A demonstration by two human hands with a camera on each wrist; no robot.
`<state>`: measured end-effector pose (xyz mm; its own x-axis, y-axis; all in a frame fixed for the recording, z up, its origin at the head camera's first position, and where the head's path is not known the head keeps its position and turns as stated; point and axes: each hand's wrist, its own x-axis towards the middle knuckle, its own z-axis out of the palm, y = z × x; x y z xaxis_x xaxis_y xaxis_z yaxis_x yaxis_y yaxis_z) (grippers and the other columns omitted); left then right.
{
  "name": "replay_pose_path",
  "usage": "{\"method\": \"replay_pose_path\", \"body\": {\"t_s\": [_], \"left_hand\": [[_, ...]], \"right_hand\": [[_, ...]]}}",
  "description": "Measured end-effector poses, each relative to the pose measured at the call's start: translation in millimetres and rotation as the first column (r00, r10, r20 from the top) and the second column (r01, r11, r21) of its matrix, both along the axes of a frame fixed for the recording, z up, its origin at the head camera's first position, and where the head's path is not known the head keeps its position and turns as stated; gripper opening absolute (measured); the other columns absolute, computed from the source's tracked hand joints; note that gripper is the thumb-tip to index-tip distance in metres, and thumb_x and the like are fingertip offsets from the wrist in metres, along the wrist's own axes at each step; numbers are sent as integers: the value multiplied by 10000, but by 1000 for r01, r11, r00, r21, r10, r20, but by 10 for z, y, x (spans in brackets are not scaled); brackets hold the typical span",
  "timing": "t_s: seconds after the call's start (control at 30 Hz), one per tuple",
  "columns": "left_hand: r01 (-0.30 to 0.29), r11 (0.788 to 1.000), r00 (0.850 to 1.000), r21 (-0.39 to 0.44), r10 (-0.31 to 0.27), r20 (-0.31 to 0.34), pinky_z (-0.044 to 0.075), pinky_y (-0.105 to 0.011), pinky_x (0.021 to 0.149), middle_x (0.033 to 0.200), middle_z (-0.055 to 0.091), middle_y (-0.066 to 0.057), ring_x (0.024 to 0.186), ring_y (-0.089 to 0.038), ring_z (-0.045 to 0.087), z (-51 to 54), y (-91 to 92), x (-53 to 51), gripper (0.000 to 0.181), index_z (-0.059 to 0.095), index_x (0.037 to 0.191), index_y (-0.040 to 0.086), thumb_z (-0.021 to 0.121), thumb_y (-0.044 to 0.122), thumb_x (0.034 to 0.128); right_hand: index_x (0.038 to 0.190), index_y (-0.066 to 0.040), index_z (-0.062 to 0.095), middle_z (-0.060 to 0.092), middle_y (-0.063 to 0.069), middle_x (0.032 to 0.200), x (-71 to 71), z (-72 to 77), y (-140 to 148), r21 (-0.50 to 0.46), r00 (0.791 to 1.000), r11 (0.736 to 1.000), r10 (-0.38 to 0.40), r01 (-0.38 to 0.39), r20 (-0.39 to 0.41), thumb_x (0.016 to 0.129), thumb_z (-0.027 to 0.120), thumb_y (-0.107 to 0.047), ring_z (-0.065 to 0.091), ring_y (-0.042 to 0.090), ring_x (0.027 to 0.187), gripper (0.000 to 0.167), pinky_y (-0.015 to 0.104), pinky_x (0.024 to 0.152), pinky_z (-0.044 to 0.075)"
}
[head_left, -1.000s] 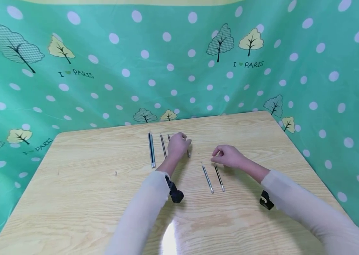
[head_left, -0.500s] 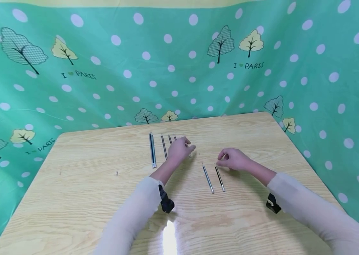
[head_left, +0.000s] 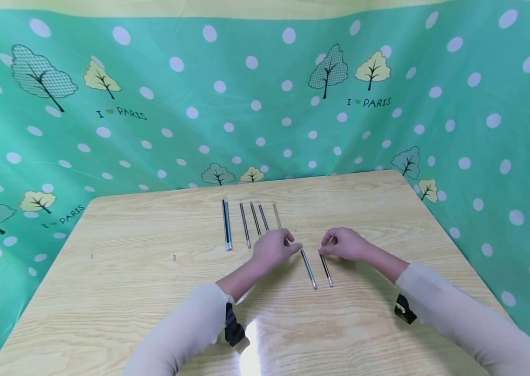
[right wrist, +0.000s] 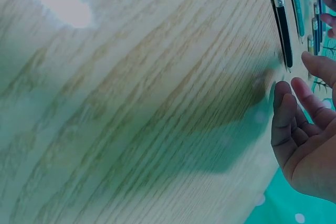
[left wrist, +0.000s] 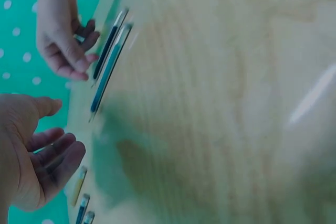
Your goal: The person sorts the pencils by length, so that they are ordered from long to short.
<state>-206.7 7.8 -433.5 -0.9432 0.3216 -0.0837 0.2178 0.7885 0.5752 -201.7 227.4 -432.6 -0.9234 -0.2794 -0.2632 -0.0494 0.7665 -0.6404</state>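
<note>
My left hand (head_left: pixel 274 248) hovers at the upper end of a blue pencil (head_left: pixel 309 270). In the left wrist view its fingers (left wrist: pixel 65 163) are spread and loosely bent, holding nothing, and the blue pencil lies beyond them. Beside that pencil lies a black pencil (head_left: pixel 326 269) with a white eraser end toward me. My right hand (head_left: pixel 344 244) is at the black pencil's upper tip. Seen from the right wrist, the thumb and fingertips (right wrist: pixel 282 88) stand apart close to the tip of the black pencil (right wrist: pixel 283 32), not gripping it.
Behind my left hand lie several dark pencils (head_left: pixel 245 224) in a row, with a yellowish pencil (head_left: pixel 277 215) at its right end. Two pencils (head_left: pixel 227 224) lie together at the left. Small bits (head_left: pixel 174 257) dot the wooden table (head_left: pixel 128 303). A green polka-dot cloth (head_left: pixel 265 125) stands behind.
My left hand has drawn back toward me and right from the far row, uncovering its pencils, to the blue pencil. My right hand has shifted slightly right and toward me.
</note>
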Motion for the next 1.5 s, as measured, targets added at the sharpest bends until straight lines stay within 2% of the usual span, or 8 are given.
{"method": "replay_pose_path", "body": {"t_s": [0.17,0.37,0.5,0.67,0.87,1.13,1.33,1.5], "left_hand": [[18,999,1000,-39,-18,-6,494,-240,581,839,697,34,703,-93,610,-63,31,116,334,673,974,147,656,448,830],[29,997,999,-72,-31,-28,453,-219,548,792,668,62,668,-73,575,-145,54,185,359,667,971,150,657,473,814],[28,996,998,-87,-34,-59,403,-204,507,709,609,82,612,-60,525,-203,94,195,397,661,946,152,655,519,795],[3,990,993,-142,-20,-114,329,-228,424,593,455,72,514,-84,420,-252,163,177,392,586,759,181,654,567,773],[-14,983,991,-181,-11,-135,324,-246,421,625,470,57,528,-101,439,-258,214,168,388,575,728,174,674,548,766],[1,997,997,-79,-7,-79,411,-204,480,682,587,50,569,-82,491,-259,201,135,265,666,876,101,702,351,797],[-16,1000,1000,-1,16,-20,461,-199,531,765,650,-4,611,-102,536,-241,177,133,182,670,910,56,678,194,792],[-44,998,999,35,43,26,465,-192,545,801,659,-10,642,-103,552,-226,154,134,176,668,932,59,671,160,788]], "right_hand": [[998,-29,632,572,36,715,7,-17,-14,-1,1000,1000,3,-3,6,849,679,-226,538,147,552,252,253,508,451],[987,-35,641,591,39,738,7,-43,-24,17,1000,1000,-11,11,13,841,686,-248,547,142,564,262,257,517,457],[997,-38,639,596,41,745,11,-56,-28,24,1000,1000,-11,10,20,833,692,-250,547,136,568,273,255,526,458],[1016,-37,635,578,31,701,25,-52,-64,10,999,1000,-14,14,34,820,709,-232,516,123,535,286,245,500,442],[1025,-50,632,552,15,650,45,-68,-124,18,999,1000,-17,16,36,800,728,-225,482,116,505,301,229,466,417],[990,-64,637,529,-6,607,36,-82,-149,33,1000,999,-23,22,15,788,733,-189,461,102,485,256,221,455,403],[967,-40,639,528,-15,593,33,-67,-149,24,1000,1000,-20,20,-11,790,724,-165,458,89,489,233,217,454,402],[947,-22,645,536,-15,602,37,-55,-149,25,999,1000,-14,15,-32,791,717,-151,467,83,505,214,213,472,408]]}}
